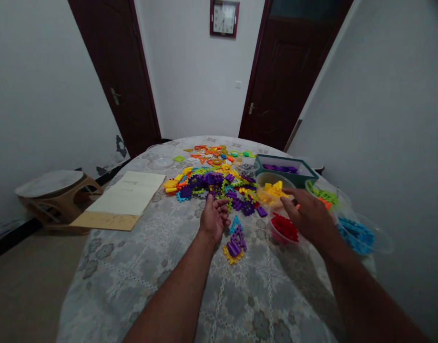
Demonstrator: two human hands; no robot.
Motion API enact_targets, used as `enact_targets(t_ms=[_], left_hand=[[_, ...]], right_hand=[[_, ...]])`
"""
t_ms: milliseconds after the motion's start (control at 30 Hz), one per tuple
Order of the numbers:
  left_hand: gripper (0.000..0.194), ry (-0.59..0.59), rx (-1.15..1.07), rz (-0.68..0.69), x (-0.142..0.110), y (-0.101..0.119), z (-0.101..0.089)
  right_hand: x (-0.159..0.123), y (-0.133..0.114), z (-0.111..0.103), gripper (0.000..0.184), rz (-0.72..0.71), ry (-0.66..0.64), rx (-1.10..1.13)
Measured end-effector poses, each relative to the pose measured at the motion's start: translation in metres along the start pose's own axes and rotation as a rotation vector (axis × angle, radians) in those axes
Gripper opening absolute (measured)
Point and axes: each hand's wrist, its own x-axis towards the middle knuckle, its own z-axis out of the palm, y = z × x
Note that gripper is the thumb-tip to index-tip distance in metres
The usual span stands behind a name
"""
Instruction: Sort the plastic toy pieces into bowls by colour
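My left hand (214, 220) rests palm up at the near edge of a pile of interlocking plastic building pieces (211, 181). Its fingers are loosely curled and apart, with nothing visible in them. My right hand (310, 214) is over the bowls, fingertips at the rim of a clear bowl of yellow pieces (272, 189). A bit of an orange piece (298, 206) shows between its fingers; the rest is hidden. Below it stands a bowl of red pieces (285, 227). Near my left hand lie a blue triangle (235, 224), a purple triangle (239, 237), purple tube-like pieces (233, 248) and a yellow toothed piece (233, 257).
A green box (306, 180) holds purple pieces. Beside it are bowls with grey (246, 170), green (326, 194) and blue pieces (356, 236). Orange pieces (208, 155) lie farther back. Cream paper or card (127, 195) lies at the left; a stool (54, 190) stands beyond the table.
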Motion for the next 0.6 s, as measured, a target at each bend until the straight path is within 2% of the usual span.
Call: enact_targets(t_ms=[167, 300, 467, 533, 600], left_hand=[[0.061, 0.012, 0.026, 0.026, 0.002, -0.003, 0.000], [0.050, 0.018, 0.138, 0.101, 0.000, -0.006, 0.003], [0.016, -0.038, 0.650, 0.394, -0.014, -0.017, 0.018], [0.014, -0.110, 0.868, 0.526, -0.019, -0.023, 0.028], [0.019, -0.206, 1.116, 0.628, -0.020, -0.029, 0.037]], right_hand=[[-0.067, -0.013, 0.010, 0.032, -0.135, -0.132, -0.047], [-0.085, -0.013, 0.023, 0.026, -0.080, -0.174, -0.088], [-0.082, -0.011, 0.018, 0.024, -0.085, -0.173, -0.066], [-0.082, -0.010, 0.014, 0.021, -0.132, -0.126, -0.045], [-0.083, -0.008, 0.012, 0.020, -0.176, -0.028, -0.009]])
